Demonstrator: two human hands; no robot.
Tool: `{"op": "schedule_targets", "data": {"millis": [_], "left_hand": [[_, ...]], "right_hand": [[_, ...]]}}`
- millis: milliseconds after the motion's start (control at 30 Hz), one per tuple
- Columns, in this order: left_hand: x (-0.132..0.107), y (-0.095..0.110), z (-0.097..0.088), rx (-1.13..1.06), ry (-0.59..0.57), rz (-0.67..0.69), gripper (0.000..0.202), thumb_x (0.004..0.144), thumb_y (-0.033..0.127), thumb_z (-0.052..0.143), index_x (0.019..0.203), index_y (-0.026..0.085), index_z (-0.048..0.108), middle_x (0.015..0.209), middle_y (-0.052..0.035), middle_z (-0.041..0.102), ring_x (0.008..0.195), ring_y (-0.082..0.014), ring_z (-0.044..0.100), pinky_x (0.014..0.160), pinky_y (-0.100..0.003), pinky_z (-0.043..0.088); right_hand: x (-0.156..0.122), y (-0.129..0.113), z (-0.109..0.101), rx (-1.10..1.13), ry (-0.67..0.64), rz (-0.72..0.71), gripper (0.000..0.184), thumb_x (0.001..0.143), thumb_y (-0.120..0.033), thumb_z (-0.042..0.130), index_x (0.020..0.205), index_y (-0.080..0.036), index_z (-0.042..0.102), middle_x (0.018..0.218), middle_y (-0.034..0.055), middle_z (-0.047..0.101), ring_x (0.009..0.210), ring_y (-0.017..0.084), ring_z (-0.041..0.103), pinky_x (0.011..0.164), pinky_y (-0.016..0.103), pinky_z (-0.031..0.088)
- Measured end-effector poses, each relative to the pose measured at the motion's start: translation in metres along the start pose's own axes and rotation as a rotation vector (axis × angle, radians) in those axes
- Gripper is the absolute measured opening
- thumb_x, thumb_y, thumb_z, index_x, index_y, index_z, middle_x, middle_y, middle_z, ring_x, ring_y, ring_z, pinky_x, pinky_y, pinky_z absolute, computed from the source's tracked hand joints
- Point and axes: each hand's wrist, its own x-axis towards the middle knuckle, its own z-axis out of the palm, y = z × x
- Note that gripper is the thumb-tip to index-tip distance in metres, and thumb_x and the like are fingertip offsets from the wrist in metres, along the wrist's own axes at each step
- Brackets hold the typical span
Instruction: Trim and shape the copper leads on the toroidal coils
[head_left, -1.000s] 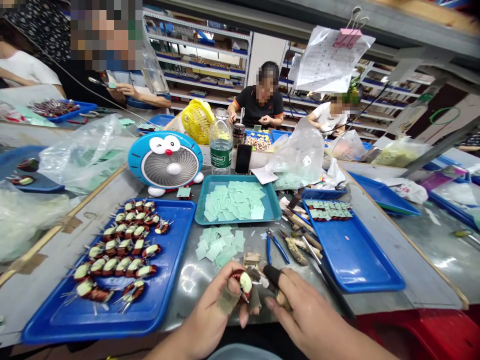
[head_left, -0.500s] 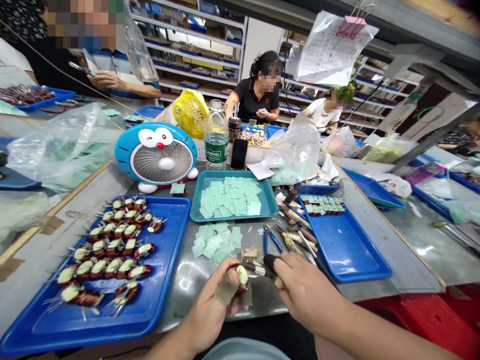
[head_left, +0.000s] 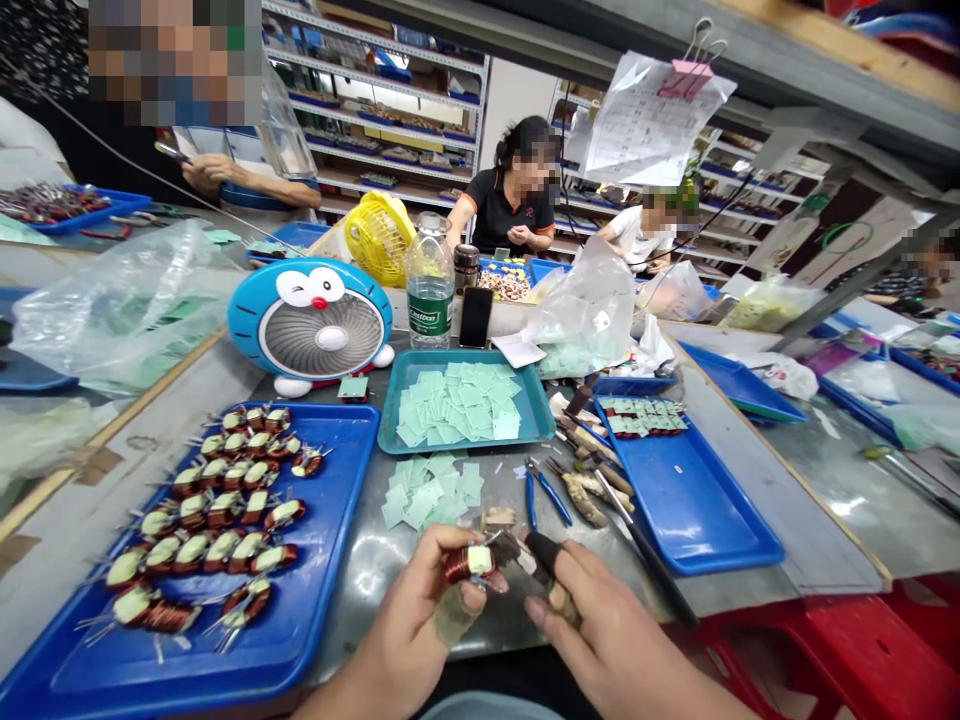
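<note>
My left hand [head_left: 427, 610] grips a copper-wound coil [head_left: 463, 565] with a pale green-yellow patch on its face and thin wire leads. Tape or a cover wraps some of its fingers. Close by on the right, my right hand [head_left: 592, 610] is closed round a tool with a wooden handle and a dark flat blade [head_left: 516, 552]; its exact kind is unclear. The blade reaches close to the coil's leads, and I cannot tell if they touch. A black cover sits on one right finger. Similar coils [head_left: 225, 550] lie in rows on the blue left tray [head_left: 300, 655].
Pale green square sheets [head_left: 431, 492] lie below a teal tray [head_left: 390, 440] holding more. Blue-handled pliers [head_left: 546, 495] and other tools lie to the right. A blue right tray [head_left: 705, 510] holds board-topped coils. A fan [head_left: 311, 325] and bottle [head_left: 430, 290] stand behind; co-workers sit beyond.
The coil has turned in my left hand, its wound side now showing more. My right hand has turned, and the tool's blade now lies close to the coil. The camera view has shifted slightly.
</note>
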Motion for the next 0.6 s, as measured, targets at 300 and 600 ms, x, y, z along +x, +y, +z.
{"op": "schedule_targets", "data": {"millis": [300, 600], "left_hand": [[0.001, 0.013, 0.006, 0.237, 0.000, 0.058, 0.044, 0.098, 0.056, 0.044, 0.120, 0.018, 0.053, 0.088, -0.0054, 0.069, 0.082, -0.0165, 0.065, 0.077, -0.023, 0.048], [0.004, 0.007, 0.002, 0.409, 0.024, 0.173, 0.029, 0.099, 0.040, 0.049, 0.121, 0.021, 0.054, 0.090, -0.0045, 0.068, 0.080, -0.0161, 0.063, 0.075, -0.022, 0.046]], "right_hand": [[-0.005, 0.001, 0.001, 0.080, -0.050, -0.002, 0.004, 0.097, -0.021, 0.054, 0.093, -0.020, 0.055, 0.095, 0.0048, 0.061, 0.089, 0.021, 0.058, 0.080, 0.034, 0.046], [0.004, -0.009, -0.028, -0.252, 0.034, -0.097, 0.014, 0.091, -0.008, 0.055, 0.092, -0.023, 0.055, 0.097, 0.0042, 0.059, 0.089, 0.024, 0.056, 0.077, 0.037, 0.042]]}}
